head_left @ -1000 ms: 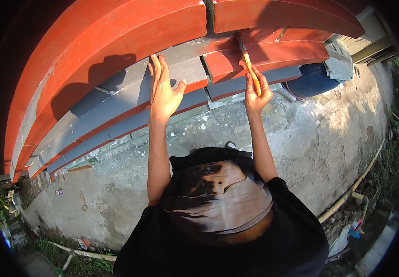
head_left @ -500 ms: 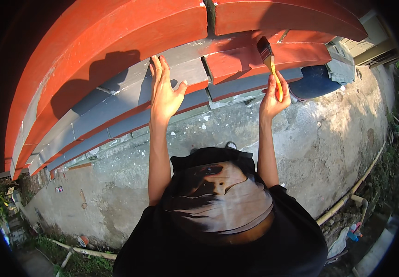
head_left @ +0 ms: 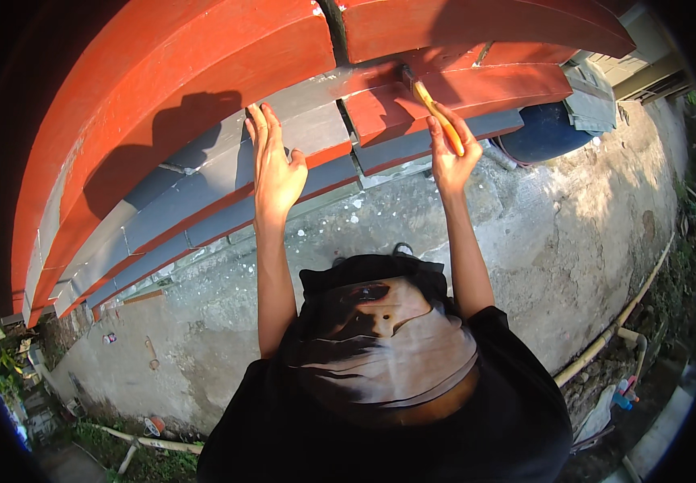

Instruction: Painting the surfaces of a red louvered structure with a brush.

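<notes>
My right hand [head_left: 454, 157] grips a paintbrush [head_left: 442, 122] by its yellow handle. The dark bristles touch or almost touch the back of a red-painted ledge [head_left: 465, 95], where it meets the surface behind. To the left, my left hand [head_left: 275, 165] is open, its fingers stretched out and the thumb apart. Those fingertips reach over a grey ledge [head_left: 316, 133] with a red front edge; whether they press on it I cannot tell. A dark gap parts the grey ledge from the red one.
A curved red upper tier [head_left: 227, 80] overhangs the ledges. Below run lower grey steps [head_left: 328, 179] and a paint-spotted concrete floor [head_left: 203, 338]. A dark blue rounded container [head_left: 545, 133] stands at the right end, with a pale folded sheet [head_left: 589, 101] beside it. A pipe [head_left: 605, 342] edges the floor.
My right hand has moved left with the paintbrush, whose head has shifted left and now tilts toward the back of the red ledge. My left hand stays stretched out over the grey ledge.
</notes>
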A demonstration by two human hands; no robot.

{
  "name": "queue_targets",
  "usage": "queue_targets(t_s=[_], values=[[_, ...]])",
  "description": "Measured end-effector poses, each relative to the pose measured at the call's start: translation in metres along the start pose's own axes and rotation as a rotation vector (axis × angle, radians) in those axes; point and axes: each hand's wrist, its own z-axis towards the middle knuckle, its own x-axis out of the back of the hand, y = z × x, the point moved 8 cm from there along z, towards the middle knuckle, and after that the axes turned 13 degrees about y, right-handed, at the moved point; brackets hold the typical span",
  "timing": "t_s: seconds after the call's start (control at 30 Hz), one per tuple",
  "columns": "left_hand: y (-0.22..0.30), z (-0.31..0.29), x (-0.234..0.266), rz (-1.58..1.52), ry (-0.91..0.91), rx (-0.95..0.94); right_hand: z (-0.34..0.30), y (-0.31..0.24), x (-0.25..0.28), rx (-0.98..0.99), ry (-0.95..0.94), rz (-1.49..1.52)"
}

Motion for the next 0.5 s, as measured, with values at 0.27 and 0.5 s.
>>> queue_targets(t_s=[0.27, 0.5], values=[[-0.001, 0.001, -0.004, 0.013, 0.017, -0.022, -0.019, -0.005, 0.0, 0.16, 0.138, -0.095], [-0.003, 0.001, -0.002, 0.027, 0.021, -0.002, -0.037, -0.039, -0.025, 0.179, -0.244, 0.073]])
